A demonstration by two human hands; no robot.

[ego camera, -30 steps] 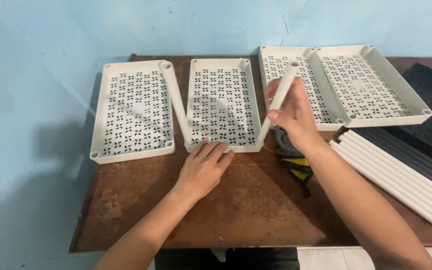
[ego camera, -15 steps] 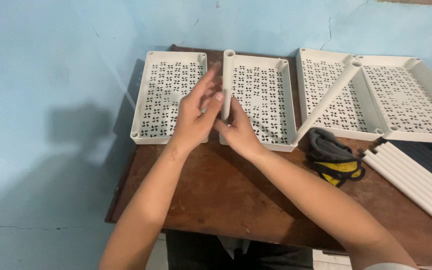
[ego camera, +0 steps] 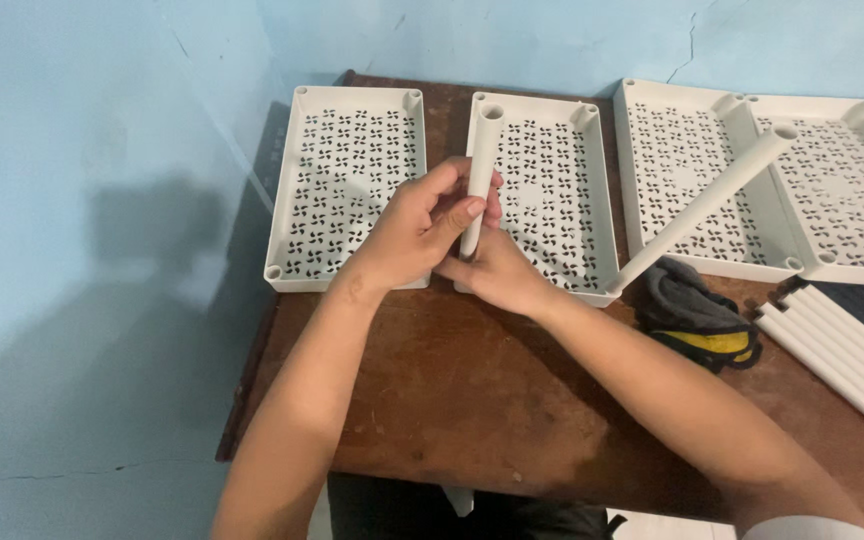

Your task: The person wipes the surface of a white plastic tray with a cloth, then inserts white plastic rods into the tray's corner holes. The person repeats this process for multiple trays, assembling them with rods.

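Your left hand (ego camera: 414, 232) had its fingers (ego camera: 452, 215) wrapped around a white tube (ego camera: 478, 170), gripping it near the lower half, while your right hand (ego camera: 492, 270) sat just below and behind it, its fingers closed about the tube's bottom end where it met the near left corner of the middle tray (ego camera: 552, 190). The tube stood nearly upright, leaning slightly, its open top level with the tray's far edge in the picture. That perforated white tray lay on the brown surface (ego camera: 472, 380), with a matching left tray (ego camera: 347, 180) just beside it. A second tube (ego camera: 702, 205) leaned at a slant from the middle tray's near right corner up over the two right trays (ego camera: 852, 190), which overlapped each other. A dark glove with a yellow band (ego camera: 697, 315) lay near that tube's foot, and a row of spare tubes (ego camera: 842, 355) rested along the right edge of the surface.
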